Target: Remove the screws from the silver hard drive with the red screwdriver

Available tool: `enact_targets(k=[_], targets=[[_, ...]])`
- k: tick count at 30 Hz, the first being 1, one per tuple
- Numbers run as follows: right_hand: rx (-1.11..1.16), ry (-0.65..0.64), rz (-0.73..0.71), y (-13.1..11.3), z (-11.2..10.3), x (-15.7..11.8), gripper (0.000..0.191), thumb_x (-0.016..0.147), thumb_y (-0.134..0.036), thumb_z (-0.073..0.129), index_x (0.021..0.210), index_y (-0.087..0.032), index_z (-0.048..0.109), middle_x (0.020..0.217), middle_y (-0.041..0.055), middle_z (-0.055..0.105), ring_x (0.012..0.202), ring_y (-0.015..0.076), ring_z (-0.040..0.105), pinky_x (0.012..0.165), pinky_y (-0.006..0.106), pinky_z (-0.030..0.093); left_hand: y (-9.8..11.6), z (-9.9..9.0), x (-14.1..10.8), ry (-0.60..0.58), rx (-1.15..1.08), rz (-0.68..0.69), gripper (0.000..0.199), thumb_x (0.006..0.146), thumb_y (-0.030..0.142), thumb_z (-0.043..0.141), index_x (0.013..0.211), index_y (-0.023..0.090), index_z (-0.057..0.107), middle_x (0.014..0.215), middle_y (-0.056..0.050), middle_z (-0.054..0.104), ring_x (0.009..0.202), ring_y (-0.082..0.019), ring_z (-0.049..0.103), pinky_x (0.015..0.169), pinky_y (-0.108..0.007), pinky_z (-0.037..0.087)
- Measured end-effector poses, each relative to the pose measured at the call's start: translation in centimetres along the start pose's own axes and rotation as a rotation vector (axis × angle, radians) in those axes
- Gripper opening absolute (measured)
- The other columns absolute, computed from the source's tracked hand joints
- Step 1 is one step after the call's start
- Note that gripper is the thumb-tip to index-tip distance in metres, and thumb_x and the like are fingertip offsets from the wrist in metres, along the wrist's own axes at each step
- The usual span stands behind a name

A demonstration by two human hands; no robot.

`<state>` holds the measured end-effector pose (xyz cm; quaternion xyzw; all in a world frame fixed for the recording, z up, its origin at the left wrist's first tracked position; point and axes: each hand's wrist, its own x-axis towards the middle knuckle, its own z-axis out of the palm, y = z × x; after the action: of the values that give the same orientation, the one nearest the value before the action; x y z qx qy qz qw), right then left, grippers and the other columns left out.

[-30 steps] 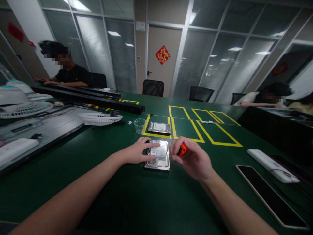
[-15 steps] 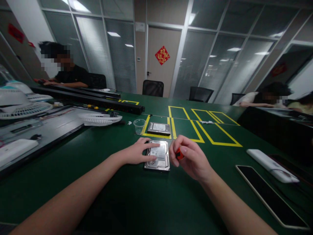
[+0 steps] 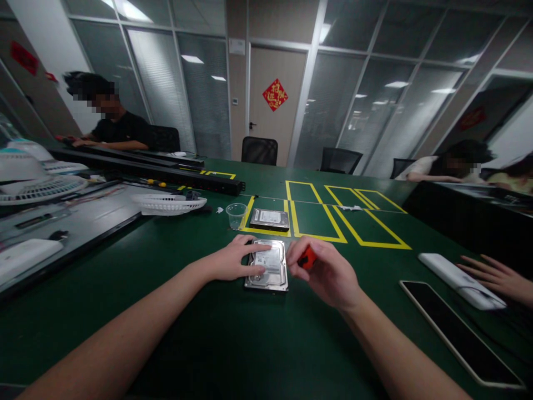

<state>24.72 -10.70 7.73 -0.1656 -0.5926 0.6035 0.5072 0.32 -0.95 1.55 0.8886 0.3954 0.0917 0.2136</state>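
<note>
A silver hard drive [image 3: 272, 269] lies flat on the green table [image 3: 233, 344] in front of me. My left hand [image 3: 233, 258] rests on its left side, thumb and fingers spread over the top. Just right of the drive, my right hand [image 3: 322, 269] is closed around a small red and black tool [image 3: 307, 258]; the tool's far end cannot be made out. Behind this drive, a second hard drive [image 3: 270, 219] lies inside a yellow tape outline. A clear plastic cup [image 3: 237, 216] stands to its left.
White fan parts [image 3: 169, 204] and a long black bar [image 3: 166, 169] lie at left. On the right are a white power strip [image 3: 460, 280], a phone [image 3: 458, 333] and another person's hand [image 3: 499, 278]. Yellow tape outlines [image 3: 383, 244] mark the table. People sit across and at right.
Another person's hand has appeared at the right edge beside the white strip. My right hand has turned slightly around the red tool; my left hand stays on the drive.
</note>
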Motion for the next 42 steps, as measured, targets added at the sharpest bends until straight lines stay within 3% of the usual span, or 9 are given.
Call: enact_targets(k=[4,16,24,31,42], targets=[[0.022,0.017,0.001,-0.12,0.02,0.17,0.038,0.1,-0.034,0.042,0.083,-0.012,0.069,0.07,0.0065,0.06,0.058,0.0132,0.045,0.056,0.029,0.03,-0.11,0.08,0.04,-0.003,-0.01,0.0,0.072,0.088,0.076,0.055,0.152,0.048,0.037,0.161,-0.005,0.027,0.144,-0.039,0.031,0.114,-0.058,0.033],[0.038,0.012,-0.032,0.3,0.01,0.16,0.015,0.094,-0.03,0.059,0.085,-0.017,0.058,0.072,0.0022,0.06,0.057,0.013,0.05,0.058,0.028,0.035,-0.43,0.47,0.14,0.033,0.004,0.028,0.071,0.088,0.076,0.055,0.151,0.046,0.041,0.159,-0.005,0.032,0.144,-0.038,0.033,0.115,-0.056,0.031],[0.05,0.016,-0.014,0.35,0.08,0.03,0.012,0.094,-0.03,0.06,0.09,-0.018,0.058,0.075,0.0018,0.061,0.053,0.0098,0.044,0.052,0.026,0.028,-0.43,0.38,0.13,0.024,0.0,0.032,0.071,0.088,0.076,0.056,0.151,0.047,0.041,0.158,-0.006,0.031,0.145,-0.038,0.029,0.116,-0.057,0.031],[0.029,0.054,-0.009,0.09,0.06,0.09,0.031,0.098,-0.039,0.048,0.09,-0.016,0.066,0.072,0.0043,0.062,0.054,0.0122,0.043,0.056,0.03,0.031,-0.49,0.34,0.08,0.019,-0.022,0.026,0.075,0.087,0.078,0.055,0.152,0.046,0.039,0.16,-0.006,0.029,0.145,-0.039,0.03,0.115,-0.058,0.03],[0.017,0.002,-0.019,0.48,0.06,-0.03,0.015,0.093,-0.032,0.062,0.088,-0.018,0.06,0.072,0.0019,0.059,0.059,0.0127,0.049,0.058,0.028,0.034,-0.35,0.41,0.1,0.036,0.006,0.045,0.069,0.089,0.073,0.057,0.15,0.047,0.043,0.158,-0.005,0.032,0.145,-0.038,0.029,0.116,-0.056,0.03]])
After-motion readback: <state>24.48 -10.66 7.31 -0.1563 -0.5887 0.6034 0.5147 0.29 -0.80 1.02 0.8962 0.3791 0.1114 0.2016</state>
